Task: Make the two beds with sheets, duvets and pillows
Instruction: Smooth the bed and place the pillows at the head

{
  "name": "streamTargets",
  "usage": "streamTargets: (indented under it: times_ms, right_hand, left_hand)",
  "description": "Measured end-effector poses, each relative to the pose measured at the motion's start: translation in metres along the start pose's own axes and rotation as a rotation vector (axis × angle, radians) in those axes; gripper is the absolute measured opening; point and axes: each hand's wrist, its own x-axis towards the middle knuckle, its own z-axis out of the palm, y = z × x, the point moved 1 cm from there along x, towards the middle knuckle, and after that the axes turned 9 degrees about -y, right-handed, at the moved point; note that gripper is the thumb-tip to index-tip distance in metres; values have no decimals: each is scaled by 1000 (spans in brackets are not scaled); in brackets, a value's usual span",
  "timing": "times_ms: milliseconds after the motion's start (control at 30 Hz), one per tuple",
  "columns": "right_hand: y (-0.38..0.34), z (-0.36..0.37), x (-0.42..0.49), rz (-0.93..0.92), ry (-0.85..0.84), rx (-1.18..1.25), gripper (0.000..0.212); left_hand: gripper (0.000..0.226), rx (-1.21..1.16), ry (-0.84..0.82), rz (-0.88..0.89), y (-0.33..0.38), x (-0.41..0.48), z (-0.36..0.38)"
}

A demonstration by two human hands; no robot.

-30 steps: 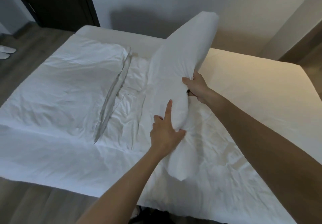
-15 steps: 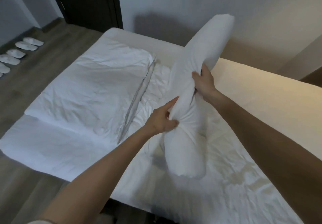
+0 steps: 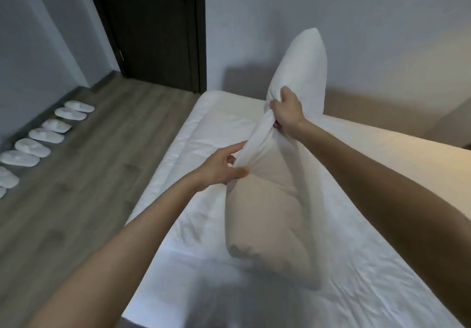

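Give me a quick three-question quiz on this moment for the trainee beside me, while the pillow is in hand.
1. Which hand grips the pillow higher up, the left hand or the right hand?
2. True or false: the pillow lies flat on the bed.
3. What stands in a row on the floor along the wall? A) slippers B) books C) folded towels

Key: 1, the right hand. 2, false: both hands hold it up on end, tilted. 3, A.
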Motion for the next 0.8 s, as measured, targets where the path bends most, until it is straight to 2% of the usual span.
streamTargets:
  times_ms: [100, 167, 267, 333, 400, 467, 567, 700, 800]
  right_hand:
    - [-44, 64, 24, -20, -20, -50, 33]
    - [-63, 103, 39, 0, -93, -66, 29]
    - [-66, 158, 60, 92, -312, -32, 13]
    - [-50, 190, 65, 168, -481, 78, 19]
    - [-24, 210, 61, 184, -590, 16, 27]
    - [5, 217, 51, 192, -619, -86, 42]
    - [43, 208, 28, 228, -572, -326, 47]
    - [66, 199, -3, 235, -701, -392, 56]
    - [63, 198, -23, 213, -687, -350, 54]
  left_hand:
    - [61, -32, 36, -14, -16, -24, -66]
    - [61, -31, 102, -43, -36, -31, -101]
    - [55, 44, 282, -142, -79, -32, -139]
    - [53, 40, 405, -241, -120, -30, -149]
    - [47, 20, 480, -324, -154, -29, -145]
    - [45, 59, 460, -355, -170, -31, -132]
    - [48, 97, 371, -392, -170, -35, -113]
    - [50, 121, 349, -375, -166, -35, -104]
    - [53, 138, 258, -369, -162, -43, -98]
